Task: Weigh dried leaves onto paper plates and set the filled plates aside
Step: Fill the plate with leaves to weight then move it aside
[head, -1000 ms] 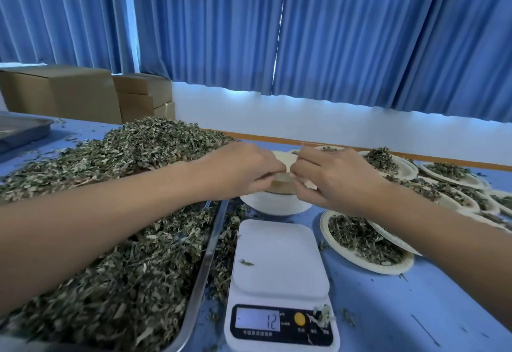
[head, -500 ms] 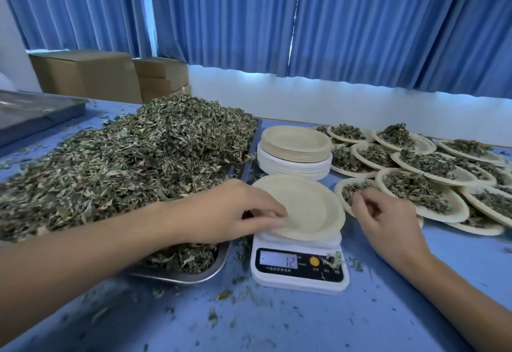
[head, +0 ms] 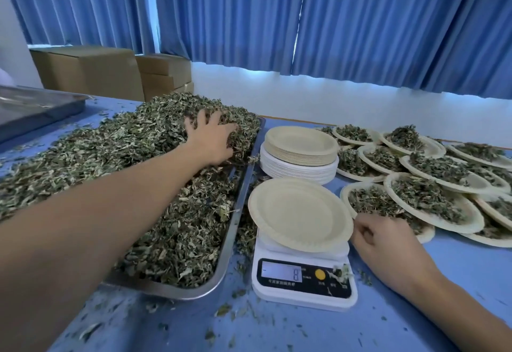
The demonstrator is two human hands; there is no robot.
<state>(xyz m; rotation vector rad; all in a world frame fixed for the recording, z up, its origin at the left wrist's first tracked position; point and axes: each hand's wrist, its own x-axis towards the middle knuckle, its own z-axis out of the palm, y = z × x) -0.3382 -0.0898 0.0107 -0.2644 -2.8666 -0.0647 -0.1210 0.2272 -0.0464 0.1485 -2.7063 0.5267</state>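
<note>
An empty paper plate [head: 300, 213] lies on the white kitchen scale [head: 304, 293], whose display reads 8. My left hand [head: 210, 138] reaches across the steel tray [head: 235, 224] and rests with fingers spread on the far top of the dried-leaf heap [head: 110, 157]. My right hand [head: 385, 243] lies on the table just right of the scale, its fingers loosely curled close to the plate's rim and holding nothing. A stack of empty plates [head: 300, 154] stands behind the scale. Several filled plates [head: 432, 204] overlap on the right.
Cardboard boxes [head: 88, 71] stand at the back left, with a second steel tray [head: 36, 107] in front of them. Leaf scraps litter the blue table [head: 457, 268] near its front edge. Blue curtains and a white wall close off the far side.
My left hand let go of the plate on the scale and moved up-left onto the leaf heap. My right hand shifted slightly toward the plate's rim. The display dropped from 12 to 8.
</note>
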